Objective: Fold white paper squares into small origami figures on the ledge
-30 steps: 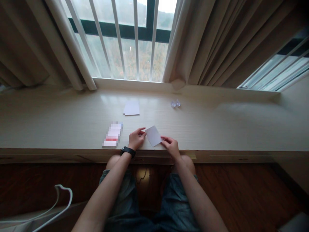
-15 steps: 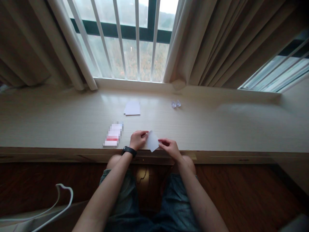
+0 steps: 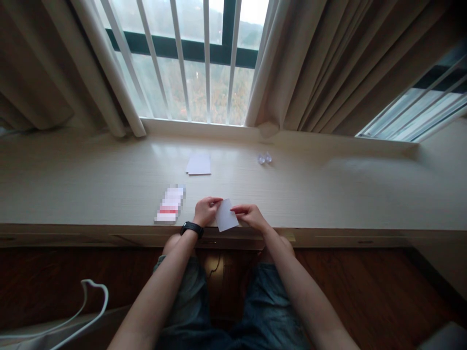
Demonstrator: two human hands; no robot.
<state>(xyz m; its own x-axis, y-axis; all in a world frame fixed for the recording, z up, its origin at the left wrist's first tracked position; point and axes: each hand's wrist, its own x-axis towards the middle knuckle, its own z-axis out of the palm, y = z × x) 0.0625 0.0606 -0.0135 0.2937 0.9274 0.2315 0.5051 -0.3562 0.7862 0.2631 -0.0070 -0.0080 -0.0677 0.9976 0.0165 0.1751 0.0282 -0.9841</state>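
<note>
A small square sheet of white paper [image 3: 226,217] is held between my two hands at the front edge of the desk. My left hand [image 3: 206,210], with a black watch on the wrist, pinches its upper left corner. On the other side, my right hand [image 3: 251,215] has thumb and fingers closed on the sheet's right edge. Farther back lies a short stack of white paper sheets [image 3: 199,164]. To the left of my left hand rests a flat, blurred-out rectangular thing [image 3: 170,204] with a red band, probably a phone.
Two small clear objects [image 3: 264,158] sit toward the back of the light wooden desk [image 3: 346,194]. Behind it are a barred window [image 3: 197,87] and beige curtains [image 3: 310,68]. A white curved frame [image 3: 105,299] stands at lower left.
The paper has turned between my hands, from a diamond pose to a slight slant, and moved a little left. My right hand has shifted left with its fingers farther over the sheet.
</note>
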